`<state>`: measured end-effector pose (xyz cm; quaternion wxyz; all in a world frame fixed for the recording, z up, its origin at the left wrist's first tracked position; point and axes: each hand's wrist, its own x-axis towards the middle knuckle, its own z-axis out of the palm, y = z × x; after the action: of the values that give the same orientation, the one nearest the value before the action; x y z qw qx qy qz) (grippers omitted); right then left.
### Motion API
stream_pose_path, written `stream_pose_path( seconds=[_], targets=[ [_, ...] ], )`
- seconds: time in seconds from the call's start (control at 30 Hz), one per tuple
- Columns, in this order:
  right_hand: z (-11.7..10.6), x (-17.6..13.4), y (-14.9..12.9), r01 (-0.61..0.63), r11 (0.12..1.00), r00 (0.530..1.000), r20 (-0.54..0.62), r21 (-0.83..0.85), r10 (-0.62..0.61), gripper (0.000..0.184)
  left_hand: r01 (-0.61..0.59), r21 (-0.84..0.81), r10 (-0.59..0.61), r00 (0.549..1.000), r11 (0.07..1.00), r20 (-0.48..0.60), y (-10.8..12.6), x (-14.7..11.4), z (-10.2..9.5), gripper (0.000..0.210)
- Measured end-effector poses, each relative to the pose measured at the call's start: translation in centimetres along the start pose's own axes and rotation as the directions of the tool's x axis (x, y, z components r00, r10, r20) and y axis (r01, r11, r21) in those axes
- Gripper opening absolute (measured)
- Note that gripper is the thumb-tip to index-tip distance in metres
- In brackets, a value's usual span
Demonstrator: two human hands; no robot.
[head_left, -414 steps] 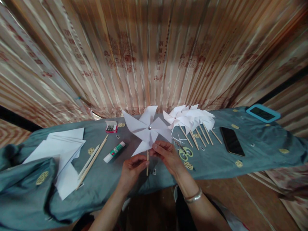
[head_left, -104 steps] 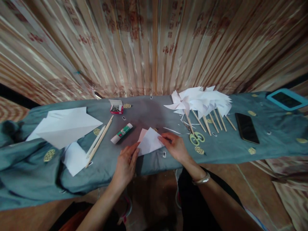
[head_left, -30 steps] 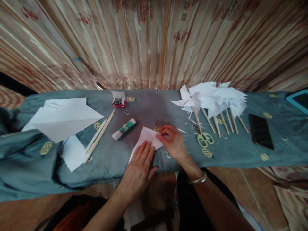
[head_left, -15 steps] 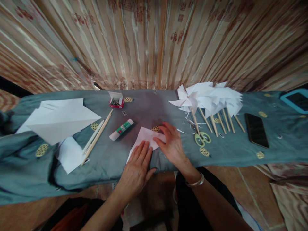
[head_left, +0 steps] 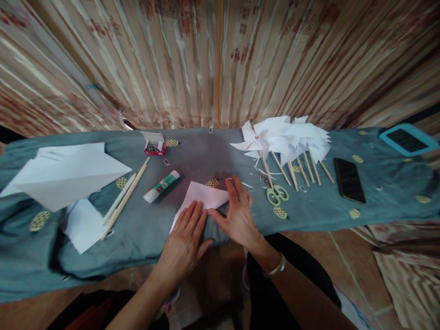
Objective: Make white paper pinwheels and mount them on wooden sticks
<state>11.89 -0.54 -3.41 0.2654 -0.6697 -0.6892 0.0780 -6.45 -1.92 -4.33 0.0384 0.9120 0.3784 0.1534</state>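
Folded white paper [head_left: 202, 196] lies just below the middle of the frame, on the grey-blue cloth [head_left: 309, 215] that covers the table, with both of the person's hands on it. The left hand [head_left: 184, 240] is spread flat, palm down, fingers extended over the paper's lower left part — pressing, not gripping. The right hand [head_left: 237, 213] is also open, fingers stretched out, resting against the paper's right edge; a bangle [head_left: 275, 269] circles that wrist. To the left of the paper sits a glue stick [head_left: 161, 186], and farther left two wooden sticks [head_left: 124, 200] lie beside a pile of white sheets [head_left: 65, 174]. A small red box [head_left: 154, 145] stands open toward the upper left of the cloth. Right of the hands lie green-handled scissors [head_left: 277, 195], and above them a row of finished paper pinwheels [head_left: 282, 137] on sticks. A dark phone [head_left: 349, 180] rests farther right — well apart from the hands.
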Motion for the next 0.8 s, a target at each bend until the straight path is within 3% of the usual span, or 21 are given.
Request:
stream_pose_path(
  seconds=[0.17, 0.5, 0.63, 0.8],
  targets=[
    [-0.1, 0.1, 0.8, -0.023, 1.0, 1.0, 0.007, -0.012, 0.023, 0.075, -0.014, 0.017, 0.015, 1.0, 1.0, -0.009, 0.0, 0.0, -0.1, 0.062],
    [-1.9, 1.3, 5.4, -0.151, 0.988, 0.984, -0.098, -0.042, 0.147, 0.062, -0.025, 0.039, 0.026, 0.999, 0.999, -0.027, -0.2, 0.0, 0.0, 0.062],
    [-2.3, 1.5, 4.7, -0.051, 0.999, 0.995, -0.08, 0.014, 0.051, 0.048, -0.019, 0.055, 0.02, 1.0, 0.998, -0.017, -0.2, 0.0, 0.1, 0.063],
    [-1.8, 1.8, 2.9, 0.138, 0.989, 0.987, 0.075, 0.056, -0.142, 0.037, 0.006, 0.04, -0.006, 1.0, 0.999, 0.014, -0.1, -0.1, 0.1, 0.064]
  ],
)
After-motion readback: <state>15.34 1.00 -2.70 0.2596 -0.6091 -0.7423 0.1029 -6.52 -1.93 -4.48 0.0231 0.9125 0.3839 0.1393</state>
